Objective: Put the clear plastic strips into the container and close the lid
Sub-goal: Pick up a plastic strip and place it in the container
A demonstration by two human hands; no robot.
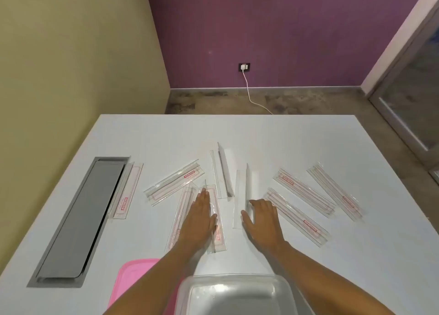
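Several clear plastic strips with red print lie scattered across the white table [261,134]. My left hand [198,216] lies flat, palm down, on two strips [219,234] near the middle. My right hand [261,219] rests beside an upright-edged strip [240,196], thumb and fingers touching its near end without a clear grip. The clear container [235,293] stands open at the front edge, with no strips in it. The pink lid [133,276] lies to its left, partly under my left forearm.
A grey metal cable hatch [78,222] is set into the table at the left, with one strip [127,191] beside it. More strips [306,193] lie to the right. Beyond the table, a white cable [251,96] runs from a wall socket.
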